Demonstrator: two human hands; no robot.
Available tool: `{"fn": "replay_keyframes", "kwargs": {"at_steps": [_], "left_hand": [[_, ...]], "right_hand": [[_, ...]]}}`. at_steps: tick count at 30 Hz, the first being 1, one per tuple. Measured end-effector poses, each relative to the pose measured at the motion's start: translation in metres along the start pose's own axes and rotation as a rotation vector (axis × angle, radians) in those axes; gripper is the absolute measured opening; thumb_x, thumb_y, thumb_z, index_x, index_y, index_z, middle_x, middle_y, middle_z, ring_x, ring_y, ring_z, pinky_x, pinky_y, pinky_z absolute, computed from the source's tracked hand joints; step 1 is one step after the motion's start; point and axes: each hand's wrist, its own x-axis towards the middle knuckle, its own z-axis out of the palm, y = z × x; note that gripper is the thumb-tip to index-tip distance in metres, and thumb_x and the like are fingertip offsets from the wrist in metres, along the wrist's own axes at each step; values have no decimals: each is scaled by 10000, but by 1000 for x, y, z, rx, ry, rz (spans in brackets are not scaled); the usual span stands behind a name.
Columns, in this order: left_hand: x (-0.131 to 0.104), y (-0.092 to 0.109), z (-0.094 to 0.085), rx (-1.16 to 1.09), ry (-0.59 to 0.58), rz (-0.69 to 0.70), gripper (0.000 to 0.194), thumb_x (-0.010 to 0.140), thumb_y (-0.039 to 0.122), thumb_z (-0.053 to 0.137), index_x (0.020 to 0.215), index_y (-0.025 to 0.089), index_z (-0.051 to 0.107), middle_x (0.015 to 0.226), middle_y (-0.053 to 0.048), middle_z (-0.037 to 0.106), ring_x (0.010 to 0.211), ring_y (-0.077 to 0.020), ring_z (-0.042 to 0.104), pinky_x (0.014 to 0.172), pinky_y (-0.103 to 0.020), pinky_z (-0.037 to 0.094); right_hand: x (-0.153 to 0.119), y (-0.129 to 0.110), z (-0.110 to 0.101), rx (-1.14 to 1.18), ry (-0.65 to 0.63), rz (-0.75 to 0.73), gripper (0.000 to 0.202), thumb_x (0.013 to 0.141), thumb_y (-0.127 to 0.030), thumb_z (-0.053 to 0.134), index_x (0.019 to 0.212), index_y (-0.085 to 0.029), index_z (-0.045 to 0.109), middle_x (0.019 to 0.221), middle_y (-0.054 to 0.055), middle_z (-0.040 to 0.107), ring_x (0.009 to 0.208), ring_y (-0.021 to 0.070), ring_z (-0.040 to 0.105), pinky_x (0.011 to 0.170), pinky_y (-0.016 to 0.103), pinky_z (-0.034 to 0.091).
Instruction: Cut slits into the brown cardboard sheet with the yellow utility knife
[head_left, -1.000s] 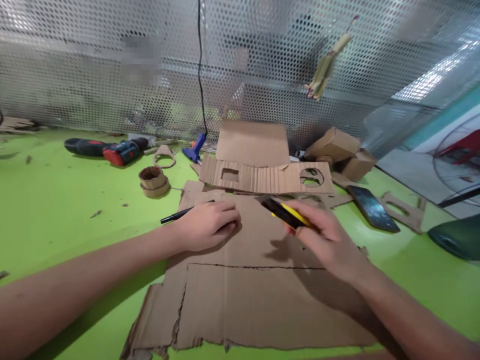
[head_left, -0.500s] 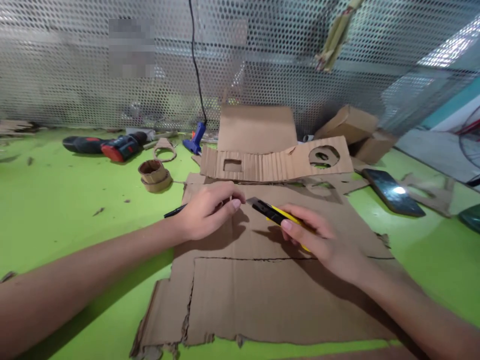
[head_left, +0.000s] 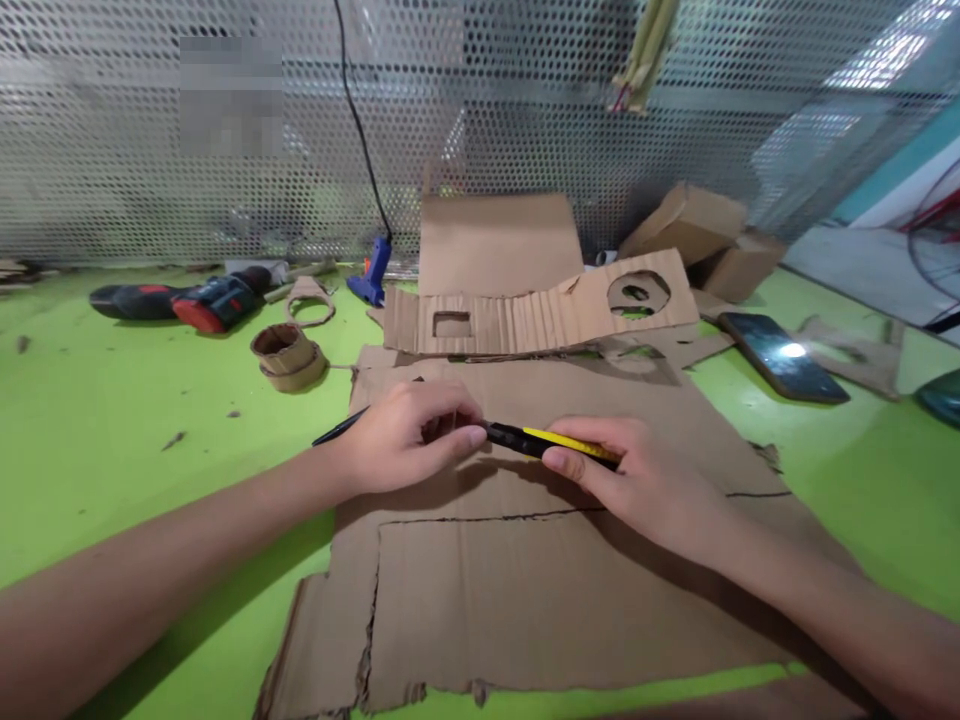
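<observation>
Green table (head_left: 112, 400): under cardboard (head_left: 480, 590).
Left hand (head_left: 412, 435): half-curled over cardboard, grip unclear.
Right hand (head_left: 637, 475): wrapped around cutter (head_left: 529, 442), over cardboard.

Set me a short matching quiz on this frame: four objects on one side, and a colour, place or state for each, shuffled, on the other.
Column one
1. knife
2. glue gun
3. phone
4. pen

Column two
A. partly hidden by the left hand
B. blue
C. lying right of the cardboard sheet, a bright glare on it
D. gripped in the right hand

Pairs: 1-D, 2-B, 3-C, 4-A
</observation>
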Motion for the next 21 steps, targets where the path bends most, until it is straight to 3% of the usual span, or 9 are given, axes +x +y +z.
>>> {"fn": "replay_keyframes", "kwargs": {"at_steps": [6, 11, 17, 21], "left_hand": [[-1, 1, 0, 46, -29, 37, 205, 1029, 302, 589, 946, 181, 732, 774, 0, 680, 666, -112, 585, 623, -267, 412], [2, 0, 0, 46, -44, 38, 203, 1033, 269, 565, 918, 179, 706, 772, 0, 685, 668, -112, 592, 625, -259, 419], [4, -2, -2, -36, -75, -31, 211, 1030, 311, 587, 914, 186, 711, 768, 8, 676, 670, -114, 592, 613, -259, 414], [2, -1, -3, 4, -117, 22, 202, 1038, 299, 576, 937, 186, 710, 803, 2, 689, 698, -116, 591, 655, -274, 415]], "right_hand": [[-1, -4, -3, -55, -17, 8, 382, 1046, -555, 551, 970, -263, 785, 793, 0, 733, 704, 182, 626, 586, 292, 382], [2, -3, -3, -90, 6, -17, 359, 1043, -534, 570, 922, -267, 776, 747, -8, 722, 673, 177, 627, 542, 293, 328], [5, 3, -6, -97, -1, -33, 336, 1049, -529, 572, 994, -285, 797, 837, -8, 775, 723, 184, 664, 576, 284, 372], [4, 8, -8, -149, -2, -95, 282, 1047, -468, 588, 1062, -300, 814, 888, 2, 804, 756, 198, 692, 589, 284, 396]]}}
